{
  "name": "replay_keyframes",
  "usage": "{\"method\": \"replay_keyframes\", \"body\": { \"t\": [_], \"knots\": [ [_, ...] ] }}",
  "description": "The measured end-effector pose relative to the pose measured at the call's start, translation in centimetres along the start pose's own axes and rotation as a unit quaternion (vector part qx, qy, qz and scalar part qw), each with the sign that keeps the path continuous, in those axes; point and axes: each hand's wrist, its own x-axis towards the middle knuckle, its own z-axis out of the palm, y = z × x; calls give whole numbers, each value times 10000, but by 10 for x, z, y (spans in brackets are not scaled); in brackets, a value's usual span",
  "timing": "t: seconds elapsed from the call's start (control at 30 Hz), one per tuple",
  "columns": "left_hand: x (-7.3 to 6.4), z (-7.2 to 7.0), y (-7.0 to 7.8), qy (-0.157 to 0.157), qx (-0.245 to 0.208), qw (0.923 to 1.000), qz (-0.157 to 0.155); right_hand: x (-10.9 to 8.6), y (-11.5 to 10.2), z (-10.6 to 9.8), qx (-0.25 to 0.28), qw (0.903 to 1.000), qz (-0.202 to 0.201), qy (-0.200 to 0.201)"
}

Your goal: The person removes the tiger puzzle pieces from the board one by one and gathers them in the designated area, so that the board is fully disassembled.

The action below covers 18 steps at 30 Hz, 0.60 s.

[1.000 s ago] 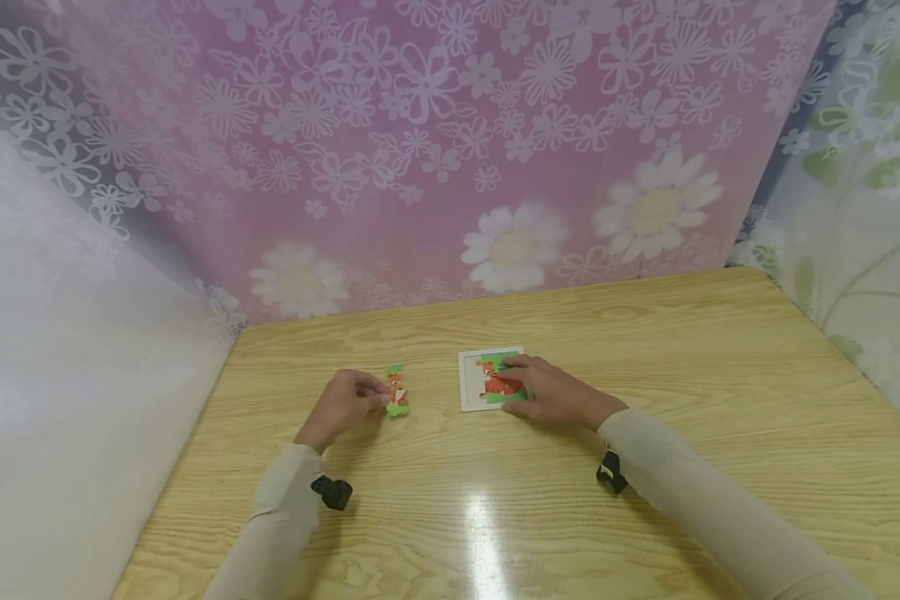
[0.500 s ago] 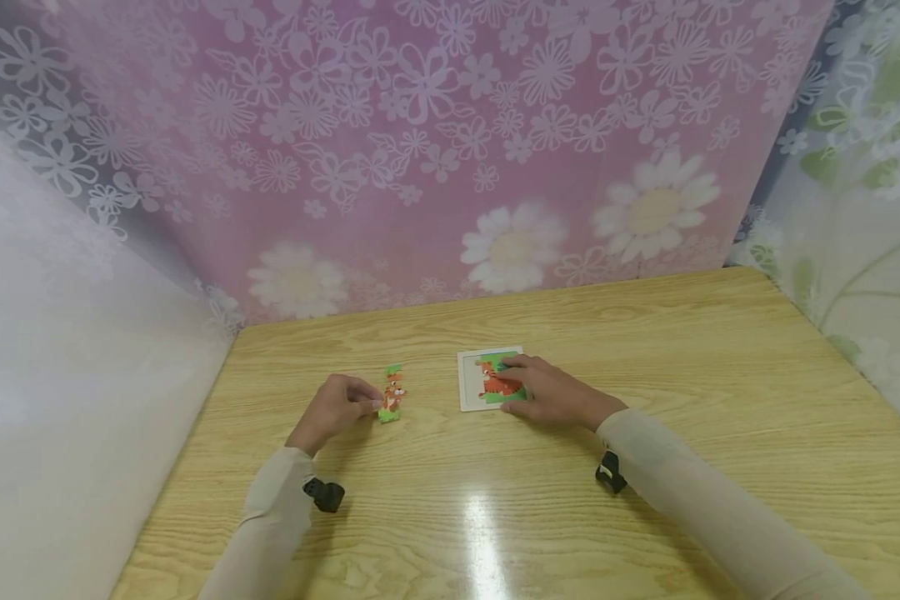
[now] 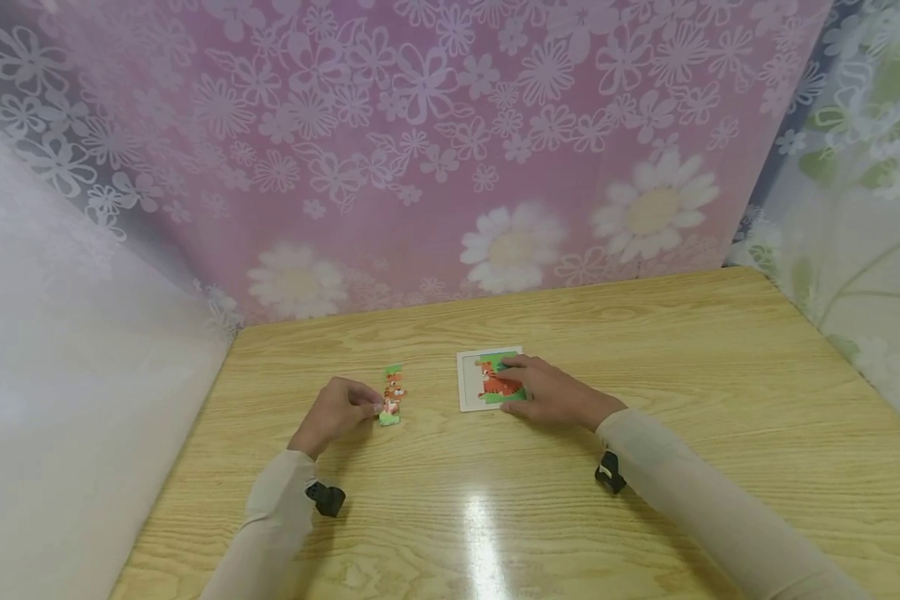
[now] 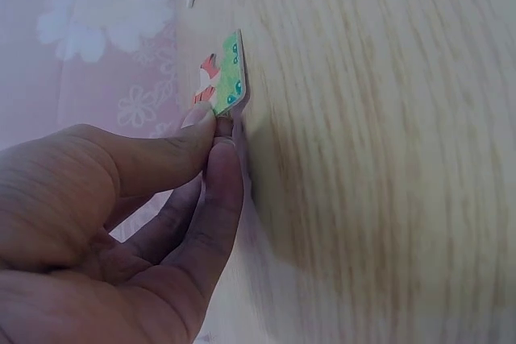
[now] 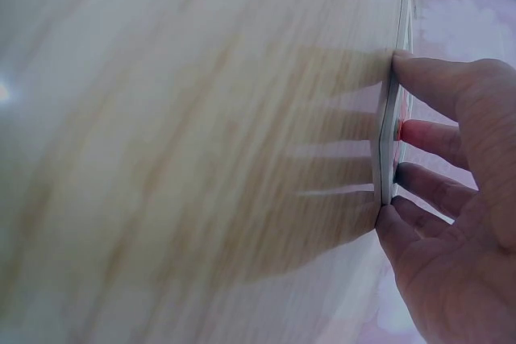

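Observation:
My left hand (image 3: 337, 412) pinches the lower end of a jigsaw puzzle piece (image 4: 229, 74) between thumb and fingertips. It is thin, green with blue spots, white and orange-red. In the head view it lies in a short upright strip with an orange tiger-face piece (image 3: 394, 390) and a green-topped part above. Over to the right, my right hand (image 3: 546, 392) grips the white-framed puzzle tray (image 3: 462, 385), with thumb and little finger at its edges and other fingers over the picture. An orange-red tiger on green (image 3: 489, 379) shows there; the tray's left side is bare, and the hand covers its right part.
Both lie on a wood-grain table (image 3: 435, 475), with a stretch of tabletop between strip and tray. A pink floral cloth (image 3: 390, 208) stands behind the table's back edge. White cloths hang at both sides. Each wrist wears a small black camera (image 3: 326, 497).
My left hand has drawn back slightly left, carrying the lower puzzle piece with it. That piece tilted, then straightened and slid a little nearer. My right hand and the tray stay put.

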Motion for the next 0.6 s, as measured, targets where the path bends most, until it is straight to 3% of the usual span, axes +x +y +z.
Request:
{"method": "replay_keyframes", "body": {
  "t": [0.6],
  "knots": [
    [2,4,-1,66,140,9998,-155,0,0,0,19,10000,-31,11]
  ]
}}
